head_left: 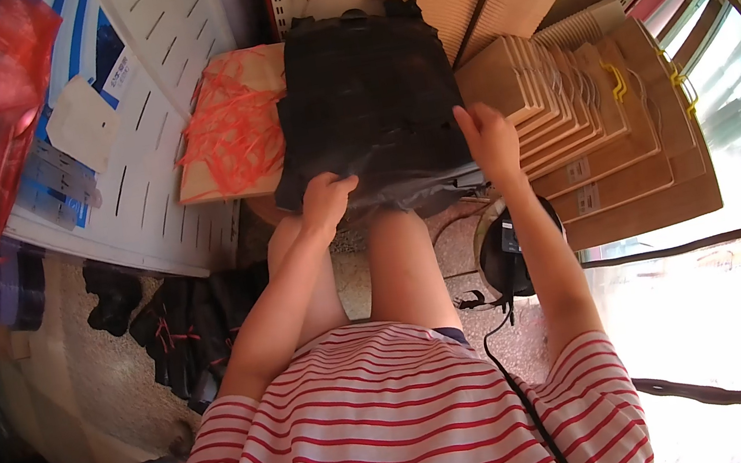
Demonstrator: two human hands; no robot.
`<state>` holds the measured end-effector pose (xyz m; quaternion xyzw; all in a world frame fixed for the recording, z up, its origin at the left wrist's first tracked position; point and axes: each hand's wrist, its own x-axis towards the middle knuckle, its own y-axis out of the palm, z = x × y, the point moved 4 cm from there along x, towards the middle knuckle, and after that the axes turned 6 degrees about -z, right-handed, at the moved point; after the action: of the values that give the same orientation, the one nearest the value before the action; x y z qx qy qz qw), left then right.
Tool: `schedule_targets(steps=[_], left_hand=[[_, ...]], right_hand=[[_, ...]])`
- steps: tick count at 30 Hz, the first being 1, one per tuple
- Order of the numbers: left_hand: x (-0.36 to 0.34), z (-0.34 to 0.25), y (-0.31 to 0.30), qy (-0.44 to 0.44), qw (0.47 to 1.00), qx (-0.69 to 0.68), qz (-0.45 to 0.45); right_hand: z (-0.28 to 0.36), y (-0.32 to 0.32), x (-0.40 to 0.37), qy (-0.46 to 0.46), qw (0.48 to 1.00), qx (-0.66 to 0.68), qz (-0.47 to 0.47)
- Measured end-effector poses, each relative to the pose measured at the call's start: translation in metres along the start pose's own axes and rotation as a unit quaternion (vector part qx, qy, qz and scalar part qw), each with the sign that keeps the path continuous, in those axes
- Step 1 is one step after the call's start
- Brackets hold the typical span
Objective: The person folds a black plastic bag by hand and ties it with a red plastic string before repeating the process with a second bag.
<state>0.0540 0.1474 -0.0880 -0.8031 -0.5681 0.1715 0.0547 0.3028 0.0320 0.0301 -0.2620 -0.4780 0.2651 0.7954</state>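
Pinched shut on the near edge of the shiny black stack of plastic bags (365, 106) is our left hand (325, 202); our right hand (487, 140) lies open along its right edge.
The stack rests across our knees, between fanned brown paper carrier bags (607, 136) and tangled orange plastic ties (233, 127). We judge we are freeing the top bag, so next we need to grip one layer only.

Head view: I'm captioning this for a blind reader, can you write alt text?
A person in a red-striped shirt holds a stack of black plastic bags over their knees, left hand pinching its near edge, right hand flat on its right side. Brown paper bags fan out to the right; orange ties lie to the left.
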Motion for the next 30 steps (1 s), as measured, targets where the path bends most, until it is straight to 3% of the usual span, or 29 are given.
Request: schedule_targets(steps=[1, 2, 3, 5, 6, 8, 10, 12, 14, 16, 17, 19, 20, 21, 22, 23, 24, 26, 30], left_hand=[[0.0, 0.003, 0.001, -0.023, 0.998, -0.055, 0.016], [-0.003, 0.001, 0.001, -0.026, 0.998, -0.056, 0.01], [-0.008, -0.004, 0.003, -0.027, 0.996, -0.082, 0.011], [-0.009, -0.007, 0.007, -0.023, 0.996, -0.081, 0.008], [-0.009, -0.004, 0.009, -0.025, 0.997, -0.078, 0.002], [-0.009, -0.001, 0.018, -0.036, 0.991, -0.128, 0.02], [-0.017, -0.005, 0.02, -0.028, 0.99, -0.139, 0.016], [-0.022, -0.01, 0.017, -0.028, 0.997, -0.058, 0.031], [-0.029, -0.016, 0.012, -0.023, 0.998, -0.042, 0.032], [-0.035, -0.03, 0.001, 0.101, 0.987, 0.114, -0.058], [-0.037, -0.027, -0.001, 0.101, 0.987, 0.113, -0.058], [-0.046, -0.035, -0.02, 0.308, 0.885, 0.16, -0.31], [-0.043, -0.027, -0.022, 0.31, 0.885, 0.158, -0.308], [-0.036, -0.014, -0.027, 0.176, 0.948, 0.03, -0.262], [-0.031, -0.001, -0.027, 0.033, 0.973, -0.099, -0.205], [-0.029, 0.014, -0.021, -0.169, 0.959, -0.203, -0.103], [-0.032, 0.007, -0.024, -0.168, 0.959, -0.203, -0.101], [-0.034, -0.007, -0.009, -0.225, 0.841, -0.485, 0.09], [-0.003, -0.01, -0.01, -0.185, 0.842, -0.503, 0.059]], right_hand=[[0.004, 0.0, -0.013, 0.169, 0.974, 0.062, 0.138], [0.008, 0.005, -0.035, 0.329, 0.897, 0.12, 0.271], [0.016, 0.007, -0.051, 0.327, 0.895, 0.122, 0.277], [0.033, 0.032, -0.093, 0.506, 0.702, 0.328, 0.38], [0.036, 0.045, -0.103, 0.504, 0.699, 0.331, 0.385], [0.038, 0.067, -0.116, 0.576, 0.607, 0.483, 0.258], [0.052, 0.072, -0.118, 0.584, 0.607, 0.49, 0.225], [0.055, 0.075, -0.117, 0.589, 0.607, 0.498, 0.193], [0.049, 0.08, -0.12, 0.576, 0.633, 0.487, 0.175], [0.043, 0.08, -0.117, 0.571, 0.643, 0.481, 0.171], [0.04, 0.079, -0.116, 0.566, 0.653, 0.475, 0.167], [0.038, 0.074, -0.115, 0.566, 0.659, 0.473, 0.145], [0.036, 0.071, -0.113, 0.567, 0.665, 0.471, 0.124], [0.035, 0.067, -0.111, 0.566, 0.665, 0.471, 0.121], [0.035, 0.062, -0.107, 0.562, 0.665, 0.475, 0.129], [0.034, 0.057, -0.106, 0.559, 0.664, 0.478, 0.137], [0.032, 0.053, -0.105, 0.559, 0.665, 0.477, 0.136], [0.03, 0.047, -0.101, 0.538, 0.673, 0.477, 0.174], [0.02, 0.026, -0.092, 0.525, 0.685, 0.458, 0.216]])
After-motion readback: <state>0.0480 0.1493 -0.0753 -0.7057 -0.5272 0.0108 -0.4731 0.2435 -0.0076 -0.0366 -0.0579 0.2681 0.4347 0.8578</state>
